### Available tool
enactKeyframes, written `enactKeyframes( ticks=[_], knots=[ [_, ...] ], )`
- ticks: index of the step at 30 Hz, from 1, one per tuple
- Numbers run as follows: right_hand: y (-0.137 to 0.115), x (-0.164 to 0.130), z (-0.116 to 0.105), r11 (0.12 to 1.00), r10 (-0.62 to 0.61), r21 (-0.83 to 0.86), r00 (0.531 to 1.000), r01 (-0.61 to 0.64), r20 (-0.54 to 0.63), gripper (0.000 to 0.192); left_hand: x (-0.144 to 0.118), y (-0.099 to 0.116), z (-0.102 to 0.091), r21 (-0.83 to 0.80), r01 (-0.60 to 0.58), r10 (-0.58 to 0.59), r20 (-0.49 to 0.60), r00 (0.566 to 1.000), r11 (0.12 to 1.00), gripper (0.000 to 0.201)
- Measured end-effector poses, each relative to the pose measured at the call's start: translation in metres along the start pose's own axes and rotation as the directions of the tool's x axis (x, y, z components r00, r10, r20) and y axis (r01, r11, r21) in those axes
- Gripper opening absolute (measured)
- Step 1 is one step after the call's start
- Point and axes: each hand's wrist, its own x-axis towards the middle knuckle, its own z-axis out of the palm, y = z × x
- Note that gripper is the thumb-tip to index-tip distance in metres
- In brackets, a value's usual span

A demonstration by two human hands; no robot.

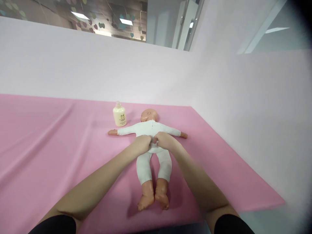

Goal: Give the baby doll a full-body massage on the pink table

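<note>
A baby doll (152, 128) in a white long-sleeved outfit lies on its back, arms spread wide and bare feet toward me. My left hand (143, 144) is at the left of its belly, fingers curled in. From the other side my right hand (166, 141) meets it, thumb and fingers pinched together at the middle of the outfit's front. Both hands seem to grip the white cloth there, and the fingertips are partly hidden.
A pump bottle (120, 116) of pale yellow liquid stands beyond the doll's outstretched arm on the left. Pink sheeting (60, 156) with a few creases covers the surface. White walls (97, 65) rise behind and at the right, with a window (117, 19) above.
</note>
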Motion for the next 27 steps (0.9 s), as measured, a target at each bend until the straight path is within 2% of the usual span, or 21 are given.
enactKeyframes(
  ticks=[3, 4, 8, 14, 17, 27],
  knots=[
    [0.004, 0.004, 0.004, 1.000, 0.003, -0.029, 1.000, -0.004, -0.027, 0.030, 0.000, 0.004, -0.005, 0.064, 0.035, -0.042, 0.109, 0.993, 0.997, 0.020],
    [0.006, 0.006, 0.006, 0.999, 0.001, -0.042, 0.999, -0.003, -0.048, 0.031, 0.000, 0.004, -0.005, 0.088, 0.037, -0.046, 0.111, 0.993, 0.995, 0.021],
    [0.015, 0.015, 0.015, 0.997, -0.014, -0.071, 0.994, 0.006, -0.113, 0.032, 0.004, 0.000, 0.000, 0.166, -0.003, -0.005, 0.047, 0.999, 0.986, 0.021],
    [0.018, 0.018, 0.017, 0.998, -0.033, -0.047, 0.993, 0.028, -0.110, 0.026, 0.009, -0.009, 0.009, 0.144, -0.018, 0.023, -0.027, 0.999, 0.989, 0.022],
    [0.018, 0.019, 0.016, 0.998, -0.047, -0.047, 0.993, 0.042, -0.107, 0.026, 0.010, -0.011, 0.010, 0.134, 0.008, 0.001, -0.065, 0.998, 0.991, 0.022],
    [0.029, 0.030, 0.029, 0.998, -0.027, -0.069, 0.984, 0.016, -0.174, 0.030, 0.014, -0.011, 0.009, 0.164, 0.029, -0.015, -0.086, 0.996, 0.986, 0.022]
  ],
)
